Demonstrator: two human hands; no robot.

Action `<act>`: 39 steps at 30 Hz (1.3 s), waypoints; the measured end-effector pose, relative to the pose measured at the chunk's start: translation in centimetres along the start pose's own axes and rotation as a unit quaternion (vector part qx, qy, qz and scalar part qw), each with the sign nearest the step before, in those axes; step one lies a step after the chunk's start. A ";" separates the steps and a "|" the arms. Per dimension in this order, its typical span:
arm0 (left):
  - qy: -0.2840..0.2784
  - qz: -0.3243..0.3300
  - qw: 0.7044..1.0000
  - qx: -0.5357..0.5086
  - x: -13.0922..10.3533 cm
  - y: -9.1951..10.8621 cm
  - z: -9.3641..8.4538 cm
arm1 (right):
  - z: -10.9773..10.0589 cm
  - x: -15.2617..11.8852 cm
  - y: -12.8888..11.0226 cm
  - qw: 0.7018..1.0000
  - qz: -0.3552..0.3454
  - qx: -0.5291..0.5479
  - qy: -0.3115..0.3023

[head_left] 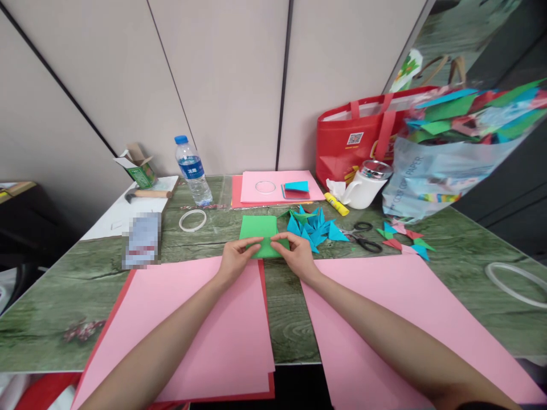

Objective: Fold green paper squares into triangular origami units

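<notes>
Between my hands is a small green piece of paper, its near part raised off the table. My left hand pinches its left side between thumb and fingers. On its right side my right hand grips in the same way, the two thumbs close together. Just behind lies a flat green paper square; whether it is a separate sheet I cannot tell. Right of it sits a pile of folded blue paper pieces, close to my right fingers, with some green among them.
Pink paper sheets lie under my left forearm, more pink sheets under the right. Scissors, a glue stick, a white mug and a paper-filled plastic bag stand right. A water bottle and hammer are left.
</notes>
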State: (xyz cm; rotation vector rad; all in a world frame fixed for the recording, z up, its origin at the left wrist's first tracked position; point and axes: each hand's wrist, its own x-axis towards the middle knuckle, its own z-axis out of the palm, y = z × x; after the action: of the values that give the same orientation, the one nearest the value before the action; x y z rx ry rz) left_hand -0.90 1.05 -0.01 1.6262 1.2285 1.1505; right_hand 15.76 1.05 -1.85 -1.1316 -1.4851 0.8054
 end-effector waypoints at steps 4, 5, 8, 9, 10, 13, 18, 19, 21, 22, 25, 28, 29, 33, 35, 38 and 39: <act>0.018 0.011 1.000 0.014 -0.2 0.2 0.1 | -0.1 0.0 -0.3 1.000 -0.020 0.000 -0.014; 0.020 0.018 0.999 0.020 -0.2 0.2 0.1 | -0.1 0.0 -0.4 1.000 -0.027 0.002 -0.011; 0.025 0.045 0.998 0.036 -0.4 0.4 0.1 | 0.0 -0.1 -0.5 1.000 -0.022 0.001 -0.006; 0.026 0.054 0.997 0.041 -0.5 0.4 0.1 | 0.0 0.0 -0.5 1.000 -0.013 -0.007 -0.010; 0.029 0.061 0.997 0.046 -0.5 0.4 0.2 | 0.0 0.0 -0.5 1.000 -0.003 -0.017 -0.016; 0.033 0.073 0.995 0.053 -0.6 0.4 0.2 | 0.0 0.0 -0.3 0.999 0.025 -0.023 -0.022; 0.041 0.071 0.995 0.056 -0.5 0.4 0.1 | -0.1 -0.2 -0.6 0.992 0.090 0.064 -0.061; 0.044 0.070 0.995 0.056 -0.5 0.4 0.0 | -0.1 -0.3 -0.8 0.989 0.102 0.079 -0.076; 0.047 0.066 0.995 0.052 -0.5 0.5 0.0 | -0.1 -0.3 -1.1 0.982 0.123 0.104 -0.100; 0.048 0.063 0.996 0.048 -0.5 0.6 0.0 | -0.1 -0.3 -1.3 0.979 0.129 0.113 -0.107; 0.048 0.055 0.997 0.034 -0.6 0.9 0.0 | -0.1 -0.3 -1.6 0.975 0.142 0.132 -0.110; 0.046 0.051 0.997 0.025 -0.6 1.1 0.0 | -0.1 -0.3 -1.7 0.974 0.143 0.146 -0.102; 0.045 0.050 0.997 0.023 -0.6 1.2 0.0 | -0.1 -0.3 -1.7 0.974 0.141 0.148 -0.100; 0.049 0.046 0.998 0.018 -0.6 1.1 -0.1 | 0.0 -0.3 -1.7 0.974 0.138 0.153 -0.090; 0.050 0.045 0.997 0.020 -0.6 1.0 -0.1 | 0.0 -0.2 -1.7 0.973 0.145 0.161 -0.084; 0.055 0.048 0.997 0.028 -0.6 0.9 -0.1 | 0.1 -0.1 -1.6 0.967 0.167 0.180 -0.071; 0.057 0.049 0.997 0.030 -0.6 0.9 0.0 | 0.1 -0.1 -1.6 0.965 0.173 0.186 -0.067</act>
State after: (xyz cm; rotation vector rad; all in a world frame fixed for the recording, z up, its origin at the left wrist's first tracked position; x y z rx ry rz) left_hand -0.76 0.29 0.75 1.7011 1.2791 1.2943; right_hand 15.28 0.42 -0.47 -1.0740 -1.1872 1.3643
